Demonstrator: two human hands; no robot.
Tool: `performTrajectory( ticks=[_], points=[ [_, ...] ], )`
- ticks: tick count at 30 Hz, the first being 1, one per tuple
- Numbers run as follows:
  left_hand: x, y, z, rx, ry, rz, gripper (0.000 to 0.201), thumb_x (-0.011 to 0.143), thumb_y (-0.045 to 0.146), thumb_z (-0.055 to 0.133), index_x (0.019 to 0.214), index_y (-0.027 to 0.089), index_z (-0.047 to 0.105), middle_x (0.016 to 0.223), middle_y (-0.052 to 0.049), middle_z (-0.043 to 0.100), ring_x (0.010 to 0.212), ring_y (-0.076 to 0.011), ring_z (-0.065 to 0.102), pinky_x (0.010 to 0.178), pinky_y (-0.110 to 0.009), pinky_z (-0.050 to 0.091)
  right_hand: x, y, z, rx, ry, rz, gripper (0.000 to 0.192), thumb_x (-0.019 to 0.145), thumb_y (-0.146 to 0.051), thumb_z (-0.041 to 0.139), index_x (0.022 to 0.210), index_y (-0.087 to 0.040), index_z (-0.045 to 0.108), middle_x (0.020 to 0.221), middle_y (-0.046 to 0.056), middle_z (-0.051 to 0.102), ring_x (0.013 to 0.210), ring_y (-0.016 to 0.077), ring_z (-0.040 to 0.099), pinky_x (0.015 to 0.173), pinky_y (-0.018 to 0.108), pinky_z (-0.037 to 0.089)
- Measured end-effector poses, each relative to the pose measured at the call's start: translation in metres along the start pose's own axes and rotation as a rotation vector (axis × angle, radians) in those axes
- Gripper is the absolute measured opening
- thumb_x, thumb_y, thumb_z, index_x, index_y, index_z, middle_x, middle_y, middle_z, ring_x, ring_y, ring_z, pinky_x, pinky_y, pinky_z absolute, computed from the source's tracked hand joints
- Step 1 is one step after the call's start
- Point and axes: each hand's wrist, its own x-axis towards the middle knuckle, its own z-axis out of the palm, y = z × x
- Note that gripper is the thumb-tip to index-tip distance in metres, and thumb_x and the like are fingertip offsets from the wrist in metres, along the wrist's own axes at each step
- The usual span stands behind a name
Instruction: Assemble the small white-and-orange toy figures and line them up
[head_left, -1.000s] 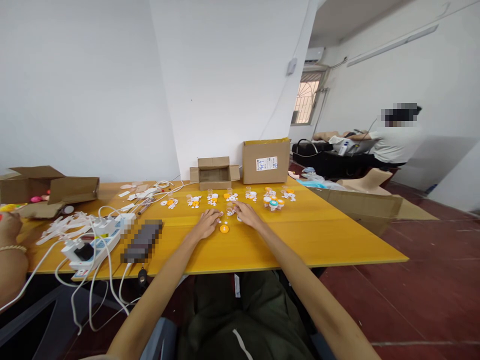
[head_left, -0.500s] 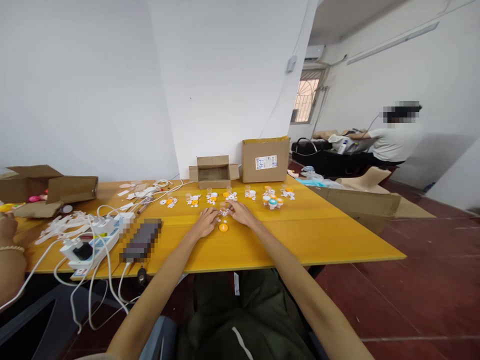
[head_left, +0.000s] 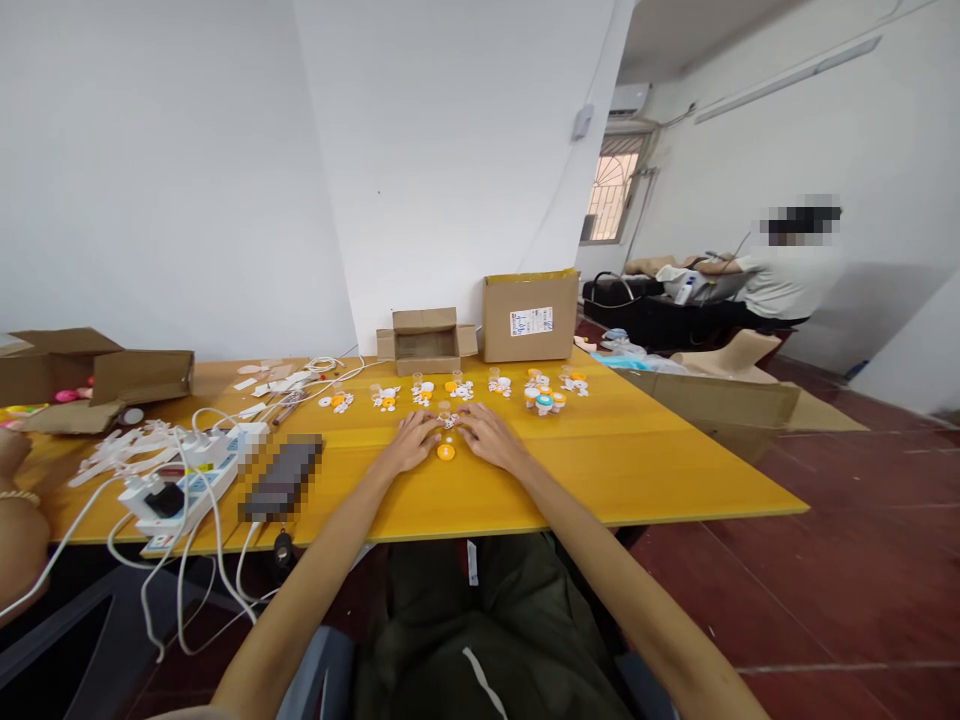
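Both my hands rest on the yellow table, side by side. My left hand lies flat with fingers apart, its fingertips beside a small cluster of white pieces. My right hand lies just right of that cluster, fingers spread toward it. A round orange cap sits on the table between the two hands. Whether either hand pinches a piece is too small to tell. A row of small white and orange parts runs across the table beyond my hands.
Two cardboard boxes stand at the table's far edge. A white power strip with cables and a dark device lie left. Another person's arm is at the far left. A person sits at the back right.
My right hand has drawn in toward the left hand, closing around the small white cluster. The view has shifted slightly. The orange cap has stayed in place.
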Motion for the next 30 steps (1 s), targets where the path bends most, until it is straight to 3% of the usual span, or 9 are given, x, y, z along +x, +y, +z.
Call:
performTrajectory(
  ticks=[7,16,22,30],
  points=[
    [0.002,-0.001,-0.001,0.003,0.061,0.032,0.026,0.095,0.027,0.053,0.117,0.028,0.066,0.115,-0.006,0.058,0.111,-0.0234,0.053,0.100,-0.040,0.045,-0.002,-0.013,-0.009,-0.115,-0.090,-0.075,0.031,0.087,-0.008,0.055,0.108,-0.023,0.072,0.119,0.010,0.065,0.113,0.0230,0.057,0.094,0.039,0.048],
    [0.001,0.008,-0.008,0.012,0.107,0.047,0.018,0.090,0.019,0.057,0.101,0.025,0.068,0.113,-0.006,0.059,0.110,-0.0238,0.055,0.098,-0.040,0.046,-0.007,-0.005,-0.002,-0.074,0.001,-0.067,0.025,0.090,-0.009,0.051,0.100,-0.022,0.070,0.113,0.009,0.066,0.105,0.0215,0.058,0.092,0.037,0.049],
    [0.000,0.009,-0.008,0.028,0.067,0.022,0.022,0.093,0.021,0.053,0.108,0.027,0.068,0.118,-0.006,0.057,0.114,-0.0245,0.052,0.100,-0.042,0.045,-0.011,0.001,0.001,-0.048,0.091,-0.016,0.024,0.091,-0.009,0.048,0.098,-0.023,0.067,0.106,0.008,0.067,0.100,0.0217,0.059,0.089,0.037,0.050],
    [-0.001,0.010,-0.009,0.025,0.002,-0.032,0.030,0.097,0.027,0.046,0.119,0.032,0.066,0.123,-0.006,0.054,0.118,-0.0253,0.049,0.102,-0.045,0.043,-0.014,0.001,-0.001,-0.063,0.030,0.010,0.026,0.092,-0.011,0.048,0.104,-0.022,0.068,0.111,0.009,0.066,0.105,0.0228,0.058,0.093,0.039,0.048]
  ],
)
